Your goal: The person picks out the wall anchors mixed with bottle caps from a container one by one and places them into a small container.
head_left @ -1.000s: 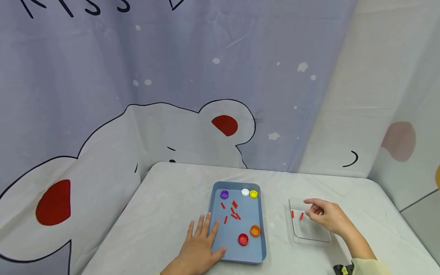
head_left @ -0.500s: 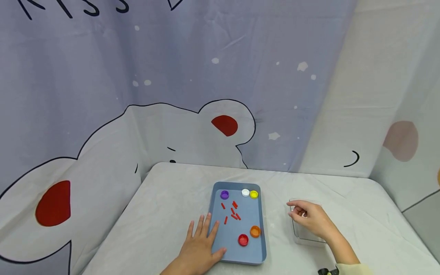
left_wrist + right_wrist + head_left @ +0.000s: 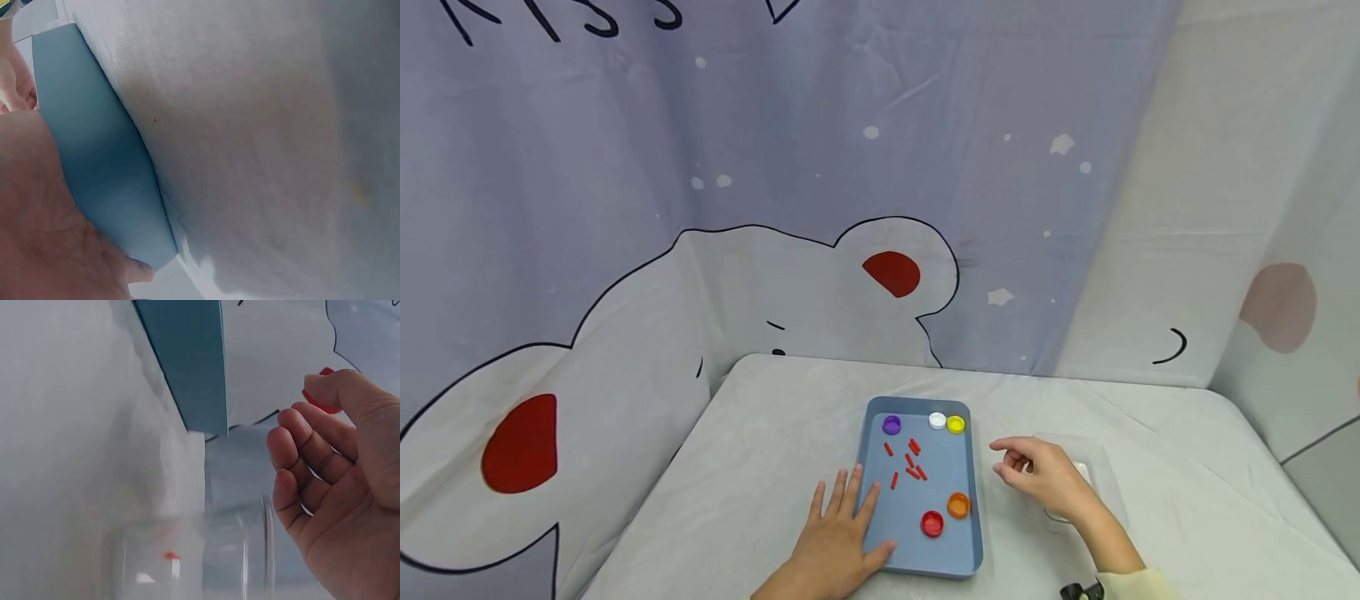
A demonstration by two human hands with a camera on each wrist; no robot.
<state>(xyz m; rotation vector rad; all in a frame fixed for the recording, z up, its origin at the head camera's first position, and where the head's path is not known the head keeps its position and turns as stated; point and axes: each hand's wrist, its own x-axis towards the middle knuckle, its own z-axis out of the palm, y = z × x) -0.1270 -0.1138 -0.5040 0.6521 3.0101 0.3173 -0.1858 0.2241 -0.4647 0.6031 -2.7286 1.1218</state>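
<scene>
My left hand (image 3: 831, 542) rests with straight, spread fingers on the left edge of a blue tray (image 3: 891, 537). Red sticks (image 3: 913, 447) lie loose in the tray's middle. Purple (image 3: 891, 425), white (image 3: 937, 421) and yellow (image 3: 955, 424) round caps stand at its far end. Orange (image 3: 958, 505) and red (image 3: 932, 523) ones sit nearer me. Between the tray and a clear box (image 3: 1108, 467), my right hand (image 3: 1048, 479) hovers with loosely bent fingers. The right wrist view shows nothing in that hand (image 3: 350, 475). A red piece (image 3: 172, 555) shows through the box wall.
White cloth (image 3: 782, 433) covers the table. A printed curtain (image 3: 1015, 167) rises behind its far edge. The tray's raised wall (image 3: 194, 362) stands left of my right hand in the right wrist view.
My right hand has moved left from above the clear box toward the tray, covering the box's left part. The left hand and the tray have stayed put.
</scene>
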